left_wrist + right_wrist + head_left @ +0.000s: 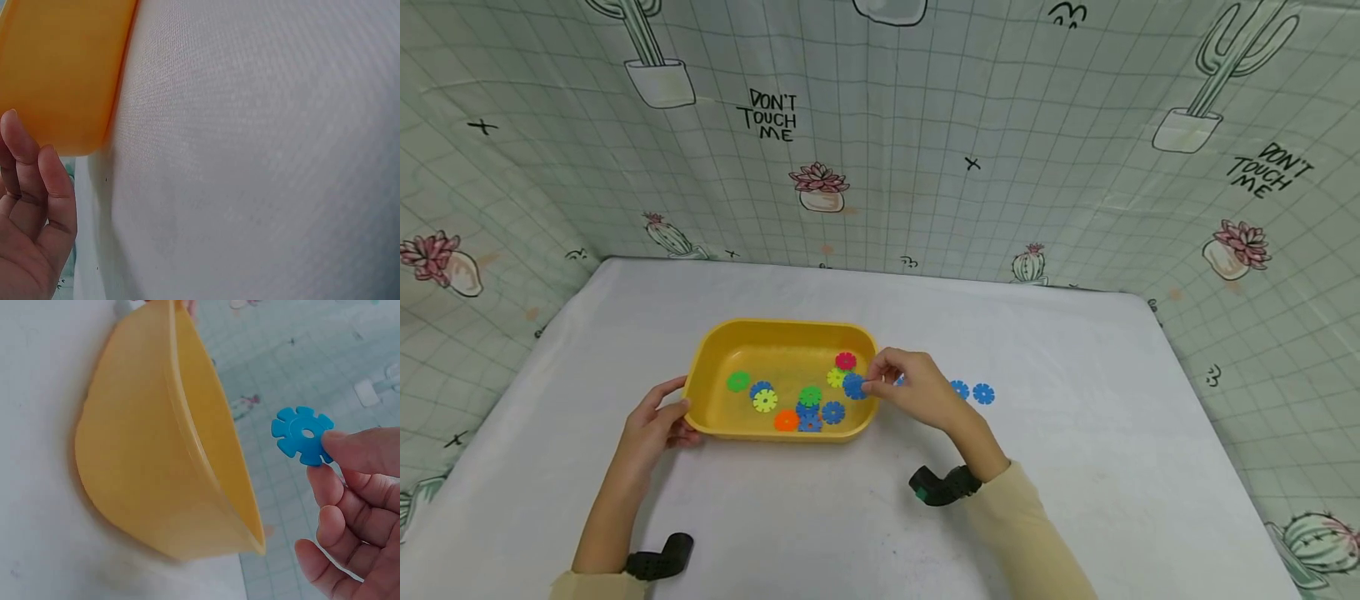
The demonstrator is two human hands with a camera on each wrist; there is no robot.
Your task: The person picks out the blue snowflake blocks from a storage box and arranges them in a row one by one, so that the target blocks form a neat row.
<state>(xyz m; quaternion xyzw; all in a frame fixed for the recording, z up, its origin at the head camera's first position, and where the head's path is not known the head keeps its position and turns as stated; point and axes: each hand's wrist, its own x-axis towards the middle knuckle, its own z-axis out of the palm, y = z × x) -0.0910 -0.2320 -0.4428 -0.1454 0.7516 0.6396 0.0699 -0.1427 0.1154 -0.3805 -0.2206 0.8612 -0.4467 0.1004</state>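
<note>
Between thumb and index finger, my right hand [917, 387] pinches a blue notched plastic disc [305, 435] with a hole in its middle. That hand hovers by the right end of a yellow plastic basin [775, 337], and the disc shows over the rim in the head view. My left hand [655, 421] holds the basin's left end, its fingers against the outer wall. Inside lie several more notched discs: a red disc [846, 361], a green disc [739, 382], a yellow disc [765, 402], an orange disc [786, 420] and blue ones.
To the right of the basin, blue discs [983, 393] lie in a row on the white tablecloth [1112, 433], partly hidden by the right hand. A patterned curtain [910, 125] hangs behind the table and along both sides. Black cameras [943, 486] are strapped to the wrists.
</note>
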